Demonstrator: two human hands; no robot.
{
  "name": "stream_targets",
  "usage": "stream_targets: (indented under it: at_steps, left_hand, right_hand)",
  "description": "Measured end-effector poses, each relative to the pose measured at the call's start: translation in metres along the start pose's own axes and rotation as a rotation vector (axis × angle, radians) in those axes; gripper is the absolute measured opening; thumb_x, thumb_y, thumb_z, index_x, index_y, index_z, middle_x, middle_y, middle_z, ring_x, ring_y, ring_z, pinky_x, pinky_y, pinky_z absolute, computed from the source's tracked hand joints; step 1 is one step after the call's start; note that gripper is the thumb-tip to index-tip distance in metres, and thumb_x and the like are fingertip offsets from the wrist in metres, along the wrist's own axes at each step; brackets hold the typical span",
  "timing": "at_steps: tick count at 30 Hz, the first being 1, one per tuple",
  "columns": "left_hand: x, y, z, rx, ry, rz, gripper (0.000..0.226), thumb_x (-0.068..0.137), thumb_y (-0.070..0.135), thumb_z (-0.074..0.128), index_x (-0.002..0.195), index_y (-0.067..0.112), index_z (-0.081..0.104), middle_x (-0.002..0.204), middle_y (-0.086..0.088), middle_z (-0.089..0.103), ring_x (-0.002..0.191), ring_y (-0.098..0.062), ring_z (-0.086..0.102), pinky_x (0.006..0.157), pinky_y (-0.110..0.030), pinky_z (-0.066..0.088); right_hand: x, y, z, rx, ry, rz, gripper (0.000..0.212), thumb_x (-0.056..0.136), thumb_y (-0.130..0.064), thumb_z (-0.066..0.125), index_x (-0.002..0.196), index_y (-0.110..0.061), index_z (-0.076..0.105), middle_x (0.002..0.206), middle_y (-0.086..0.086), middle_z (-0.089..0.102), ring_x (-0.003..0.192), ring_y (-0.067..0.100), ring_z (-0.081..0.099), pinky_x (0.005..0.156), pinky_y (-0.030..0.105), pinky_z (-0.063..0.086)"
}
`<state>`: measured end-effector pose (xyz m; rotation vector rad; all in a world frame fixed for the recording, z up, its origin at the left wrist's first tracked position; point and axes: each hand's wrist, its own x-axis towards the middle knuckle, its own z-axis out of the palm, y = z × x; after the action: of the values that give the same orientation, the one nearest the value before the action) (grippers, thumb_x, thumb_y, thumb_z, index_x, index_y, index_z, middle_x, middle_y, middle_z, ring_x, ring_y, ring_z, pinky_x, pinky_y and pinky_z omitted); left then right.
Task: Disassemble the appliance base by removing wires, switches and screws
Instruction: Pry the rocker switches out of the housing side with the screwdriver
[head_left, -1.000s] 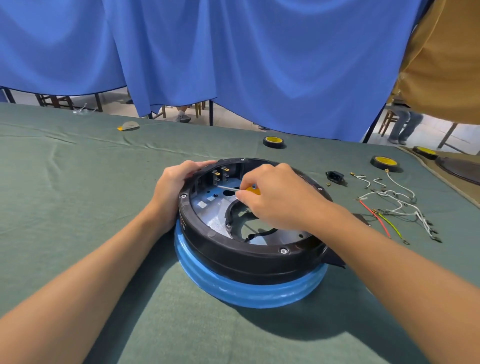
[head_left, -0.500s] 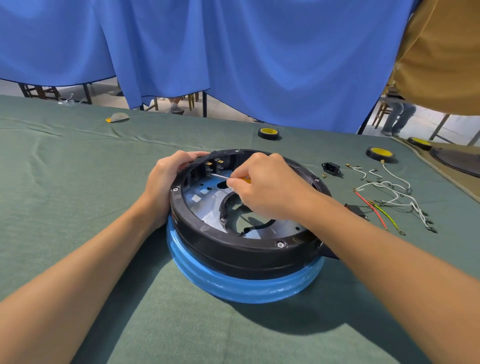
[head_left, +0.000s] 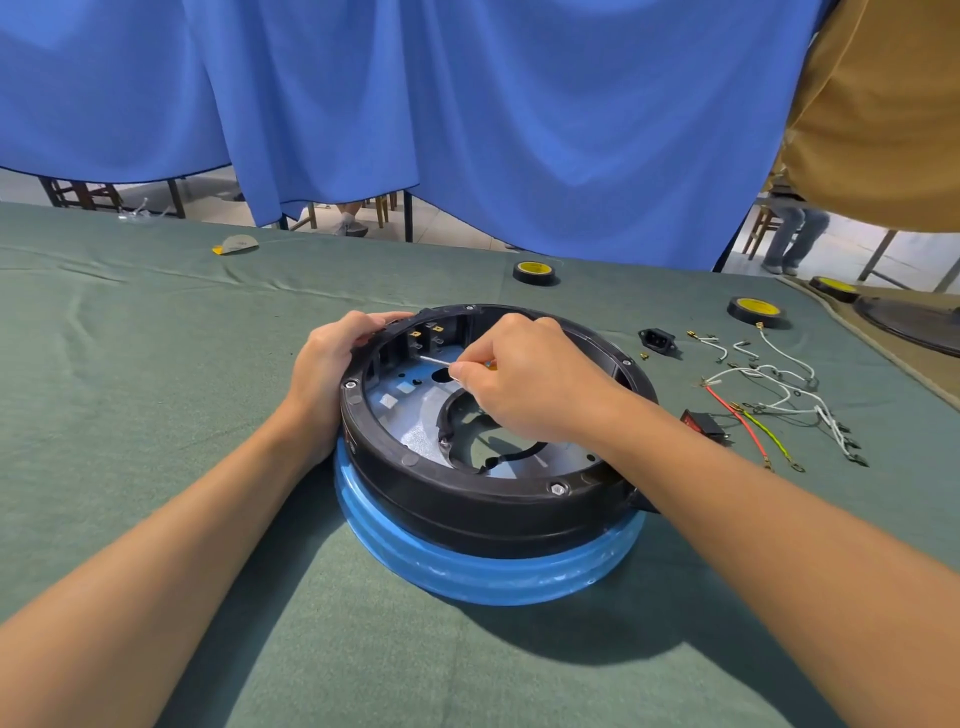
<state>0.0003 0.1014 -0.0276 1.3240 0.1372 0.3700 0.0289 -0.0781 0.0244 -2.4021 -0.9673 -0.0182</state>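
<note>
Your right grip (head_left: 530, 384) is closed in a pinch round a small screwdriver (head_left: 436, 360). Only a sliver of its orange handle shows between thumb and fingers. Its thin metal shaft points left across the inside of the appliance base (head_left: 467, 499), and the tip sits just beside the brass-tabbed terminals (head_left: 426, 335) on the far-left inner wall. Whether it touches them is too fine to tell. Your left grip (head_left: 332, 364) has its fingers curled over the outer left rim of the base, right behind that same wall, holding it steady. So the piece in hand lies between your two grips, at the far-left of the ring.

The base itself stands near the middle of the desk (head_left: 156, 415), black ring up, on a blue band (head_left: 483, 566).

By the look of it, a good part of the task is done. Towards the right edge of the desk lie a loose bundle of wires (head_left: 779, 395) in white, red and yellow-green. With them are a red rocker switch (head_left: 704, 422) and a black power socket (head_left: 658, 340), all clear of the base. What is left, as far as you can see, is the terminal block you are working at and the rim screws (head_left: 557, 488), which sit in the black ring. Two tape rolls (head_left: 535, 271) lie towards the far edge, well apart from your grips.
</note>
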Motion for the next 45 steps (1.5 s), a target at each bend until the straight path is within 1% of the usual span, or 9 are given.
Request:
stream_targets:
  at_steps: [4, 8, 16, 19, 22, 26, 32, 38, 45]
  left_hand:
    - [0.000, 0.000, 0.000, 0.006, -0.022, -0.009, 0.041, 0.079, 0.027, 0.049, 0.106, 0.006, 0.072, 0.108, -0.017, 0.071, 0.100, -0.033, 0.066, 0.091, -0.039, 0.051]
    - [-0.001, 0.000, 0.001, 0.019, 0.008, -0.018, 0.048, 0.074, 0.029, 0.051, 0.112, 0.008, 0.070, 0.113, -0.016, 0.070, 0.108, -0.033, 0.064, 0.100, -0.045, 0.047]
    - [0.000, 0.000, 0.001, 0.036, 0.010, 0.026, 0.034, 0.081, 0.022, 0.051, 0.105, 0.010, 0.072, 0.108, -0.011, 0.072, 0.103, -0.029, 0.067, 0.089, -0.039, 0.049]
    - [0.002, -0.001, -0.002, 0.049, 0.020, 0.030, 0.034, 0.073, 0.026, 0.053, 0.096, 0.015, 0.076, 0.105, -0.010, 0.073, 0.096, -0.024, 0.068, 0.086, -0.037, 0.050]
    - [0.003, -0.001, -0.002, 0.071, 0.028, 0.055, 0.033, 0.072, 0.025, 0.053, 0.094, 0.016, 0.076, 0.103, -0.009, 0.074, 0.094, -0.022, 0.069, 0.084, -0.033, 0.051]
    - [0.005, 0.002, -0.001, 0.132, 0.039, 0.078, 0.032, 0.087, 0.012, 0.046, 0.102, 0.014, 0.074, 0.107, -0.009, 0.072, 0.102, -0.026, 0.067, 0.082, -0.030, 0.052]
    - [0.006, 0.008, -0.013, 0.258, 0.058, 0.136, 0.039, 0.081, 0.010, 0.044, 0.104, 0.019, 0.074, 0.109, -0.005, 0.072, 0.107, -0.023, 0.064, 0.093, -0.037, 0.051]
    - [0.007, 0.011, -0.019, 0.269, 0.162, 0.206, 0.040, 0.083, 0.002, 0.042, 0.099, 0.022, 0.073, 0.100, 0.011, 0.073, 0.086, 0.001, 0.064, 0.060, -0.009, 0.046]
    - [0.007, 0.006, -0.012, 0.303, 0.175, 0.242, 0.040, 0.088, 0.002, 0.038, 0.111, 0.012, 0.069, 0.107, 0.003, 0.070, 0.091, -0.001, 0.064, 0.077, -0.016, 0.050]
  right_hand:
    - [0.002, 0.000, 0.001, 0.006, -0.019, 0.012, 0.042, 0.100, -0.022, 0.050, 0.074, 0.006, 0.067, 0.044, -0.001, 0.035, 0.038, 0.014, 0.029, 0.056, 0.037, 0.046]
    - [0.005, -0.003, 0.001, -0.004, -0.086, 0.008, 0.050, 0.101, -0.023, 0.050, 0.054, -0.007, 0.041, 0.047, -0.001, 0.032, 0.040, 0.014, 0.024, 0.052, 0.031, 0.028]
    - [-0.005, -0.005, -0.016, -0.153, -0.193, 0.003, 0.041, 0.102, -0.033, 0.049, 0.075, -0.005, 0.065, 0.056, 0.002, 0.049, 0.051, 0.019, 0.038, 0.049, 0.030, 0.033]
    - [-0.022, 0.002, -0.032, -0.208, -0.092, -0.020, 0.034, 0.101, -0.035, 0.049, 0.088, -0.014, 0.072, 0.073, 0.001, 0.065, 0.069, 0.011, 0.053, 0.063, 0.034, 0.047]
    - [-0.049, 0.013, -0.032, -0.251, 0.106, 0.020, 0.030, 0.099, -0.036, 0.048, 0.089, -0.020, 0.071, 0.083, 0.003, 0.068, 0.079, 0.025, 0.060, 0.070, 0.039, 0.049]
    - [-0.066, 0.016, -0.013, -0.198, 0.506, -0.106, 0.025, 0.099, -0.032, 0.051, 0.090, -0.017, 0.069, 0.077, 0.001, 0.069, 0.071, 0.027, 0.062, 0.063, 0.042, 0.051]
    - [-0.045, 0.034, -0.005, -0.016, 0.807, -0.115, 0.023, 0.097, -0.026, 0.052, 0.091, -0.013, 0.070, 0.069, -0.002, 0.062, 0.064, 0.022, 0.055, 0.059, 0.039, 0.044]
    - [-0.021, 0.045, -0.014, 0.062, 0.815, 0.172, 0.027, 0.102, -0.029, 0.047, 0.093, -0.012, 0.066, 0.072, -0.004, 0.057, 0.071, 0.023, 0.052, 0.062, 0.030, 0.027]
    - [-0.053, 0.021, 0.004, 0.452, 0.691, 0.451, 0.036, 0.076, -0.049, 0.073, 0.082, -0.027, 0.046, 0.070, -0.010, 0.051, 0.057, 0.006, 0.045, 0.048, 0.025, 0.031]
